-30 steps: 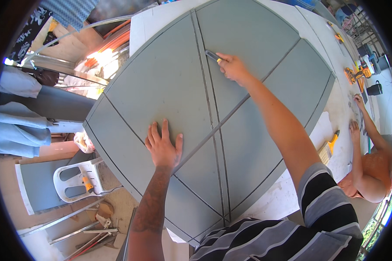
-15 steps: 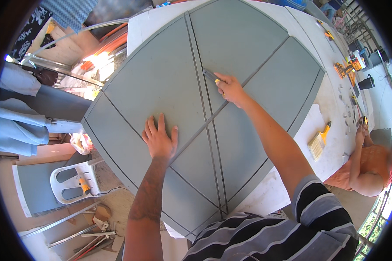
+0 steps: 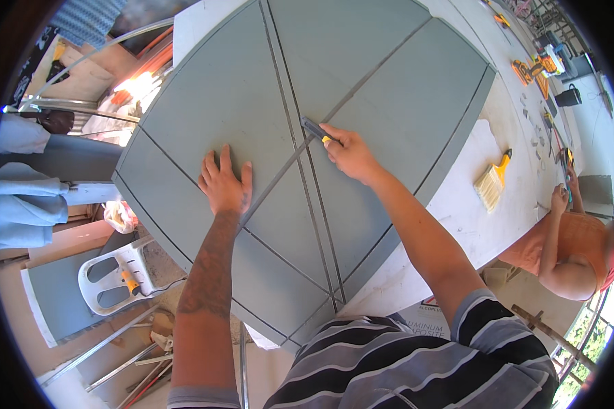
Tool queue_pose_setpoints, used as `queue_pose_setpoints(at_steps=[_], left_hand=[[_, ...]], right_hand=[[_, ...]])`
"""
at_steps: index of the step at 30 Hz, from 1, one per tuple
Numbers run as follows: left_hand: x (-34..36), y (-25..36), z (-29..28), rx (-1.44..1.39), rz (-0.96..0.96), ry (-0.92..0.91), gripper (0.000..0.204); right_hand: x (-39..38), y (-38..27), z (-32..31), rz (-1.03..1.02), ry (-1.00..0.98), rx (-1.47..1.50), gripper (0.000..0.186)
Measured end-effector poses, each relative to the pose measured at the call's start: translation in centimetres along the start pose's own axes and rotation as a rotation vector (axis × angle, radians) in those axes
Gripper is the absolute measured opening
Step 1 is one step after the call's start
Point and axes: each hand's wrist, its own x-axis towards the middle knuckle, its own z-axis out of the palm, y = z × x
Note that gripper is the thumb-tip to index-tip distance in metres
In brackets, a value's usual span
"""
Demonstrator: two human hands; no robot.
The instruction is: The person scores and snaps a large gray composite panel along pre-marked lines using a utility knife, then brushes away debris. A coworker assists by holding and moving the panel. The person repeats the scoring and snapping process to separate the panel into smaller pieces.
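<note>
A large grey panel (image 3: pixel 368 198), scored with dark straight grooves, lies flat in front of me. My right hand (image 3: pixel 351 155) is closed around a dark grey and yellow utility knife (image 3: pixel 314 127). The knife's front end rests at one of the paired long grooves, just beyond where a diagonal groove crosses them; its blade is too small to make out. Left of that crossing, my left hand (image 3: pixel 225 184) lies flat on the panel with fingers spread, holding nothing.
A white table (image 3: pixel 450 232) carries the panel, with a paintbrush (image 3: pixel 492 180) at right. Farther right are a yellow power drill (image 3: pixel 533 68), small scraps and a co-worker in orange (image 3: pixel 559 249). At left stands a white plastic chair (image 3: pixel 126 269) bearing a yellow tool.
My right hand has drawn the knife toward me along the groove, closer to the crossing. My left hand keeps its place on the panel. The whole view has shifted slightly.
</note>
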Motion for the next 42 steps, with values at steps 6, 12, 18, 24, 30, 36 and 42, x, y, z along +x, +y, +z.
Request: queue_pose_setpoints(at_steps=[6,12,18,24,30,36,42], left_hand=[[-0.1,-0.1,0.3,0.004,-0.002,0.012,0.07],[-0.3,0.1,0.1,0.013,-0.018,0.004,0.069],[-0.2,0.1,0.3,0.019,-0.021,0.014,0.068],[-0.2,0.3,0.3,0.023,-0.014,0.017,0.068],[-0.2,-0.1,0.8,0.031,-0.019,0.027,0.068],[-0.1,-0.6,1.4,0.041,-0.003,0.048,0.069],[0.2,-0.8,1.9,0.019,-0.014,0.049,0.071]], right_hand=[[-3.8,2.6,1.5,-0.046,0.012,0.006,0.053],[-5.4,2.7,1.9,0.013,-0.019,0.145,0.055],[-6.6,3.3,2.2,-0.009,0.016,0.072,0.054],[-10.6,6.0,3.5,-0.038,0.047,0.143,0.049],[-14.2,6.7,4.1,0.007,0.015,0.11,0.052],[-18.8,10.1,5.5,-0.073,0.025,0.117,0.048],[-22.5,9.5,6.5,0.002,0.061,0.134,0.049]])
